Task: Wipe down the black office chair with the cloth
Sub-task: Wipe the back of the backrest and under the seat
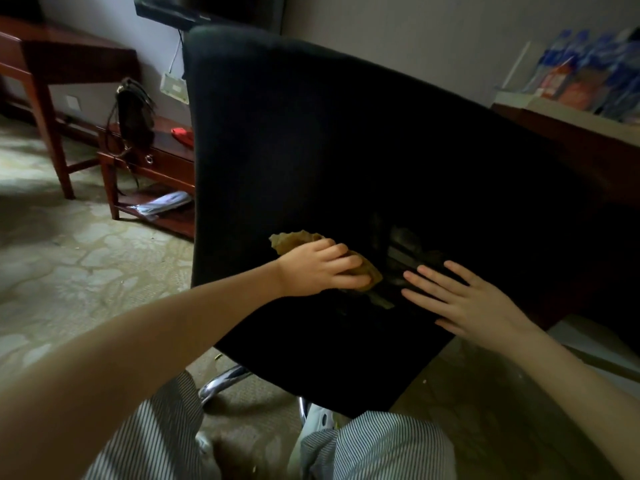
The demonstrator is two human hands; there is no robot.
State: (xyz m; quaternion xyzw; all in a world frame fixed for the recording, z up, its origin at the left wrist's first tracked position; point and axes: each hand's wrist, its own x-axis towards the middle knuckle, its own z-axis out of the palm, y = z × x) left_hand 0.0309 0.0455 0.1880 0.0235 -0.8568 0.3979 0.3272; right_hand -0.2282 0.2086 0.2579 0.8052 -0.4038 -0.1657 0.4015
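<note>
Head view: a black chair fills the middle of the frame, its broad dark back facing the camera and tilted, its top edge toward the far wall. The left hand lies on the lower part of this surface with a crumpled tan cloth under it. The fingers are close together and bent over the wad, gripping it against the chair. Cloth sticks out beyond the hand on both sides. The right hand rests flat on the chair just beside the cloth, apart from it, fingers straight and spread. Both forearms are bare.

A chrome leg shows under the chair's lower edge, on patterned carpet. Nearer the camera are striped trousers and a white shoe.

To the left stand a wooden table and a low stand, which carries a dark bag and something red. At the upper right, blurred blue bottles sit on a desk.
</note>
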